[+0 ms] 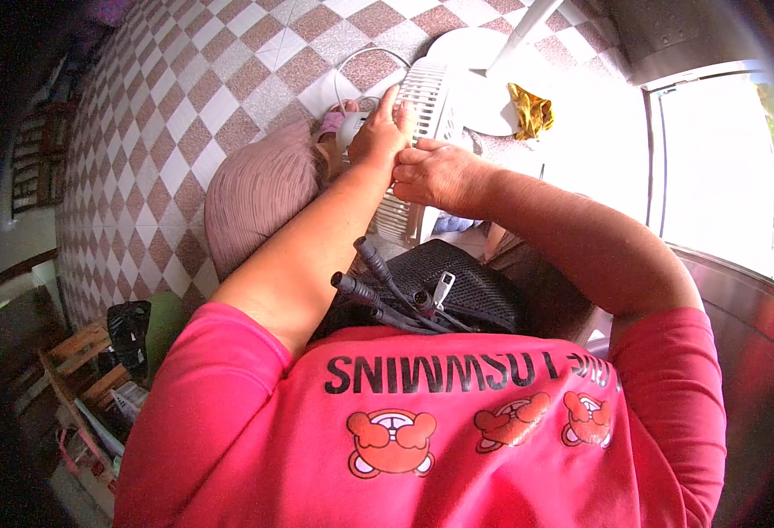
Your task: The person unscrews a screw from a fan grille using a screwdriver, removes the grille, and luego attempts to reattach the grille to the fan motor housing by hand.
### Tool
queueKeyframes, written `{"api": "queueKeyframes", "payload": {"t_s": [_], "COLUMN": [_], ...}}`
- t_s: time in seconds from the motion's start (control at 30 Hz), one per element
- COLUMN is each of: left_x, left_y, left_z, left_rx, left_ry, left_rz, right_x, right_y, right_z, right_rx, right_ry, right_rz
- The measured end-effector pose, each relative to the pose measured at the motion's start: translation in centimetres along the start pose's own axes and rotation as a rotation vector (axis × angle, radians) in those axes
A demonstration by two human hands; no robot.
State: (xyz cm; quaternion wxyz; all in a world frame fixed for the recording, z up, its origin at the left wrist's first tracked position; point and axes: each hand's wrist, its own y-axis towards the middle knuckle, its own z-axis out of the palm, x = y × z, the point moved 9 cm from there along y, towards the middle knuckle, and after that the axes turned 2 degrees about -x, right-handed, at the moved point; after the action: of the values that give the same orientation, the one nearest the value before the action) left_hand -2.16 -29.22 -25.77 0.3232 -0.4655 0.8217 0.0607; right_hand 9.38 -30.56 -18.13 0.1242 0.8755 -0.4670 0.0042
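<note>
A white plastic slatted casing [424, 88] stands upright between my knees, its rows of narrow openings running along its length. My left hand [378, 141] lies on its left part, with straight fingers spread toward the far end. Just to the right, my right hand [444, 179] has its thumb and fingers pinched together against the slats. Whatever sits in that pinch is too small or hidden to make out. A white rounded part [350, 132] shows beside my left wrist, and a thin white cord [338, 77] loops beyond it.
Past the casing are a white round base [471, 46], a slanting white pole [524, 33] and a crumpled yellow cloth [530, 112]. Black cable plugs [371, 282] rise before my chest. A wooden crate [70, 352] stands lower left; a bright doorway [722, 167] lies right.
</note>
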Motion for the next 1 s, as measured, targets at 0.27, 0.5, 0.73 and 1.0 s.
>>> {"api": "queueKeyframes", "payload": {"t_s": [0.27,0.5,0.73,1.0], "left_x": [-0.3,2.6,4.1,4.5], "left_y": [0.7,2.5,3.1,3.1], "left_z": [1.3,3.6,4.0,5.5], "left_rx": [0.018,0.033,0.049,0.157], "left_ry": [-0.071,-0.564,-0.591,-0.532], "left_rz": [0.026,0.139,0.143,-0.055], "right_x": [-1.4,-3.9,-4.2,-6.4], "right_y": [-1.3,-0.6,0.4,-0.3], "right_z": [0.1,-3.4,-2.3,-0.4], "right_rx": [-0.005,-0.026,-0.028,0.083], "right_ry": [0.159,-0.082,-0.052,0.15], "right_rz": [0.138,0.162,0.152,0.37]}}
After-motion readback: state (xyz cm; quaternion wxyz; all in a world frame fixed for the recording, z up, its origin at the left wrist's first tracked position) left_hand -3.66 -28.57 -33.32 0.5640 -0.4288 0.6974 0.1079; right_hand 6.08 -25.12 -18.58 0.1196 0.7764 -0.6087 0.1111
